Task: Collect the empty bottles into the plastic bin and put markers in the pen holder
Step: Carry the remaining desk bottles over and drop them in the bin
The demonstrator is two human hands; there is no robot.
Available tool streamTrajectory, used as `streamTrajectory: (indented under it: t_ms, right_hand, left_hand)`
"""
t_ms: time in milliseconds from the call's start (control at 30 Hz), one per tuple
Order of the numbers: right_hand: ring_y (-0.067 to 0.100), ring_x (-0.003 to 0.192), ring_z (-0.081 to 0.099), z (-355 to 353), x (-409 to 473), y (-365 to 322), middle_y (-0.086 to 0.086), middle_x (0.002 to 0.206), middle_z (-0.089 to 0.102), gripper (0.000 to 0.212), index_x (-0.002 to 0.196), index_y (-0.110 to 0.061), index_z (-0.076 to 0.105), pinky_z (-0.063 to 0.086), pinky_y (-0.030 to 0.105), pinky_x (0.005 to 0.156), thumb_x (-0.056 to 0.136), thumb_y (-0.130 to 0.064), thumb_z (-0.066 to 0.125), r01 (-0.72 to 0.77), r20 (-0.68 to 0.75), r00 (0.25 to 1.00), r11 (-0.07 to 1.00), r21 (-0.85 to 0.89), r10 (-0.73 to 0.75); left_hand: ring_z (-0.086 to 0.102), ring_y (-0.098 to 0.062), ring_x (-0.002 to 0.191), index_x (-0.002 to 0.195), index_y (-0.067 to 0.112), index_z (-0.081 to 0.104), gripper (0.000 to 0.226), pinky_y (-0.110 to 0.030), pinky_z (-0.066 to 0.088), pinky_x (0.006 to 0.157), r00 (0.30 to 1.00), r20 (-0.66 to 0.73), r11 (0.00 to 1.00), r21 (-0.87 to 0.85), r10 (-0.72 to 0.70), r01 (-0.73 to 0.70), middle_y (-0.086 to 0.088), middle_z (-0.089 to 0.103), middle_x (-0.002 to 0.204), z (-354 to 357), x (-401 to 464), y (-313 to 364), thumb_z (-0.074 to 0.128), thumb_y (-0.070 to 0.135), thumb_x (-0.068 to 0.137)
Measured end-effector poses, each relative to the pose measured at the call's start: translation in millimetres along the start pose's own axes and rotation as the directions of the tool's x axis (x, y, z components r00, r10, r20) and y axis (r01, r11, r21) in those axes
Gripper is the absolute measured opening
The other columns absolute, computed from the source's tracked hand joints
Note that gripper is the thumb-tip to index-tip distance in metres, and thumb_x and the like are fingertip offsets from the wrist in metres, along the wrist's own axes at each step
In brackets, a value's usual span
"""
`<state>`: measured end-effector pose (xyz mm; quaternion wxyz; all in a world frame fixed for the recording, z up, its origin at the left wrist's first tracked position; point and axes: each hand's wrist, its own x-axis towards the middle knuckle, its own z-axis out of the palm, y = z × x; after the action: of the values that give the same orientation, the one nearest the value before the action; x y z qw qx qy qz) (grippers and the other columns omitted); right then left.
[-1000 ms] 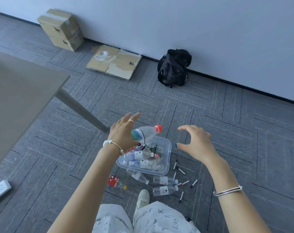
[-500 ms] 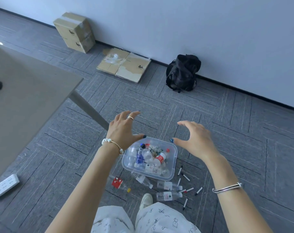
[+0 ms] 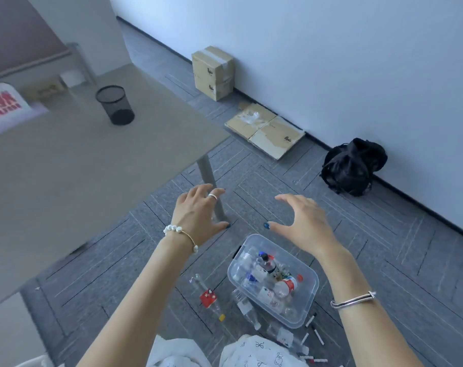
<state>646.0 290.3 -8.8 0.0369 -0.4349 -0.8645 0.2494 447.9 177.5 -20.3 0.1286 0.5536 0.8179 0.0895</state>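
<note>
1. the left hand (image 3: 198,215) sits at the centre of the frame, palm down, fingers spread and relaxed, holding nothing; a ring shows on one finger and a pearl bracelet (image 3: 181,234) circles the wrist.
2. the right hand (image 3: 302,223) is just right of centre, level with the left one, fingers loosely arched and apart, also holding nothing; a silver bangle (image 3: 353,300) sits further down the forearm.
3. the clear plastic bin (image 3: 311,292) stands on the grey carpet in the lower middle of the frame, below and between the two hands, not touched by either.
4. inside the bin lie several empty bottles (image 3: 267,276), jumbled together; one has a red label and cap, one a dark cap.
5. more bottles lie on the carpet outside the bin: a bottle with a red label (image 3: 208,298) to its left, a clear bottle (image 3: 245,305) just beside its lower-left wall, and another clear bottle (image 3: 284,336) below it.
6. markers (image 3: 317,336) lie scattered on the carpet at the lower right of the bin, near the bottom edge of the frame.
7. the black mesh pen holder (image 3: 115,104) stands upright on the beige table (image 3: 66,168) in the upper left, well apart from the markers.
8. by the white wall, a closed cardboard box (image 3: 213,72) stands at upper centre, flattened cardboard (image 3: 264,129) lies below it, and a black backpack (image 3: 353,165) leans at the right.
9. white patterned trousers (image 3: 251,353) show at the bottom edge.
</note>
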Motion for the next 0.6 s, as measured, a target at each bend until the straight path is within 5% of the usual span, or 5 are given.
streamTrajectory:
  t_ms: [367, 600]
  right_hand:
    - [0.017, 0.126, 0.037, 83, 30, -225, -0.006, 0.132, 0.050, 0.060, 0.130, -0.028, 0.045, 0.031, 0.033, 0.103, 0.077, -0.048, 0.067, 0.279, 0.110, 0.955, 0.960, -0.032, -0.274]
    - [0.015, 0.126, 0.037, 143, 34, -359, -0.006, 0.133, 0.050, 0.058, 0.128, -0.027, 0.047, 0.030, 0.029, 0.102, 0.077, -0.043, 0.068, 0.471, 0.174, 0.866, 0.882, 0.034, -0.469]
  left_hand:
    - [0.023, -0.019, 0.138, 0.141, 0.030, 0.030, 0.075, -0.033, 0.021, 0.110, 0.952, -0.120, 0.959, -0.083, -0.280, 0.272, 0.001, 0.032, 0.147, -80, -104, -202, 0.061, 0.056, 0.078]
    - [0.028, -0.018, 0.134, 0.137, 0.028, 0.038, 0.062, -0.032, 0.025, 0.107, 0.842, -0.217, 0.867, -0.189, -0.494, 0.461, 0.004, 0.040, 0.140, -113, -189, -310, 0.058, 0.051, 0.083]
